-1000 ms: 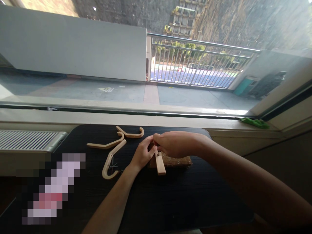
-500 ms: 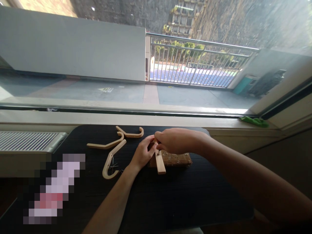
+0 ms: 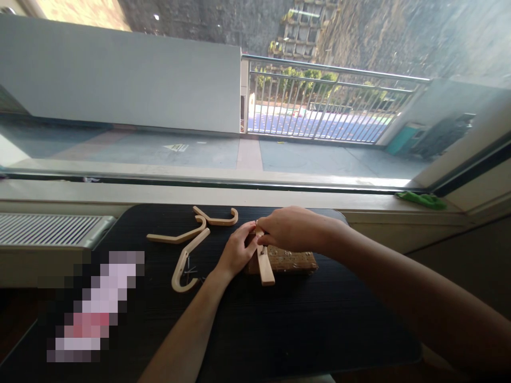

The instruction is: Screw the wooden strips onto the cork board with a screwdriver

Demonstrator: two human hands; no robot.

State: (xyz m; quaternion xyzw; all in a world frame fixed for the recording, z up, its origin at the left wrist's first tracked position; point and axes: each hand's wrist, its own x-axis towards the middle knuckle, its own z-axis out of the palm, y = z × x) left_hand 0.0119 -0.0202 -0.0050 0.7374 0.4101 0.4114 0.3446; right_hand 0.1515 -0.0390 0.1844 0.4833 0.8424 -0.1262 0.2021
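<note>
My left hand and my right hand meet over a pale wooden hook piece that lies across a brown wooden board on the black table. The left hand's fingers are curled against the upper end of that piece. The right hand is closed in a pinch above it, on something too small to make out. Left of the hands lie three loose curved wooden hooks: one far, one middle, one near. Small dark screws lie by the near hook.
A radiator grille runs along the left under the window sill. A green cloth lies on the sill at the right. A blurred-out patch covers part of the table's left side.
My right hand has risen slightly and shifted a little to the right above the wooden piece. The left hand stays against it. The loose hooks have not moved.
</note>
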